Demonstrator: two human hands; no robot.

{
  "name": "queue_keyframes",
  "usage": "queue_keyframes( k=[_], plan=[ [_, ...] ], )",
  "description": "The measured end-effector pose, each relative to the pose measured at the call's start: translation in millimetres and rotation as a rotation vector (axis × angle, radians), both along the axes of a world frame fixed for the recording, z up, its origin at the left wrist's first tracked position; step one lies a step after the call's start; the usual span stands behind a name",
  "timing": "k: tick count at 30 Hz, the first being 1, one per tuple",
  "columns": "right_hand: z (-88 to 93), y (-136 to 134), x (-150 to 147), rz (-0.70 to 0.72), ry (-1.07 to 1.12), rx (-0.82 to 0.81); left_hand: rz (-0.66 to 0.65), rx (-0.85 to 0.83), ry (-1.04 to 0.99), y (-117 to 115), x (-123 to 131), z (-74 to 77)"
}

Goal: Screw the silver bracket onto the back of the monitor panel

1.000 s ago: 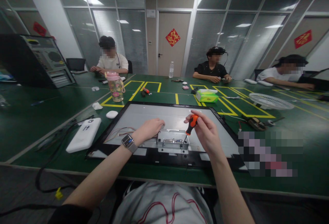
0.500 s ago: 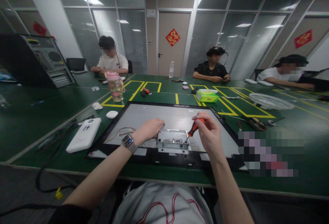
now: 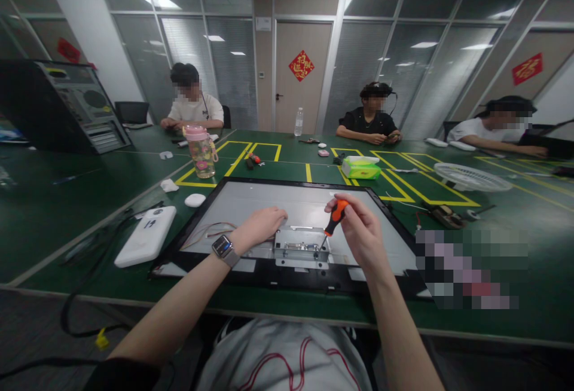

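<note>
My right hand is closed on an orange-and-black screwdriver, its fingers around the handle. The screwdriver tilts, and its shaft runs down to the right end of a metal bracket. That bracket sits on the back of a flat display panel with a black frame. Beside the bracket's left end, my left hand lies low over the panel, fingers stretched out, a watch on its wrist. The left thumb is hidden, and I cannot tell how firmly the hand touches the bracket. Thin wires lie left of it.
Left of the panel are a white power bank, a white round case and a pink-lidded bottle. Beyond it lie a green tissue pack and pliers. A white fan grille lies right. Several people sit across the table.
My right hand has turned the screwdriver handle and shifted slightly left, so the handle stands a little more upright with more orange showing. My left hand stays in place.
</note>
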State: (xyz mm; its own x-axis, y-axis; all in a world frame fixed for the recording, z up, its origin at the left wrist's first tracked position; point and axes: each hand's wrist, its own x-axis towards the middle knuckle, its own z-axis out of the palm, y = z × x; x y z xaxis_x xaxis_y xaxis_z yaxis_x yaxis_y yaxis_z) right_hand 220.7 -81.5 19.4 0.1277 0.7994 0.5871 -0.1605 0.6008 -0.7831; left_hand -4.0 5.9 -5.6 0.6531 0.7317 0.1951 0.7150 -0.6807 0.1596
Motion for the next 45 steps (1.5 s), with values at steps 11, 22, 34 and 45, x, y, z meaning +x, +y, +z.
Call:
queue_keyframes(
  k=[11,22,34,45],
  plan=[
    [-5.8,3.2,2.9,-0.225,-0.132,0.071,-0.002,-0.004,0.003,0.2,-0.1,0.1],
    [-6.0,3.2,2.8,-0.176,-0.052,0.038,0.011,-0.022,-0.002,-1.0,0.6,2.1],
    [-7.1,3.0,2.8,-0.114,-0.068,0.018,0.002,-0.006,0.008,-1.0,0.6,1.5],
    [-5.6,4.0,2.9,-0.163,-0.054,0.108,0.002,-0.005,0.003,1.0,0.6,-0.8]
  ],
)
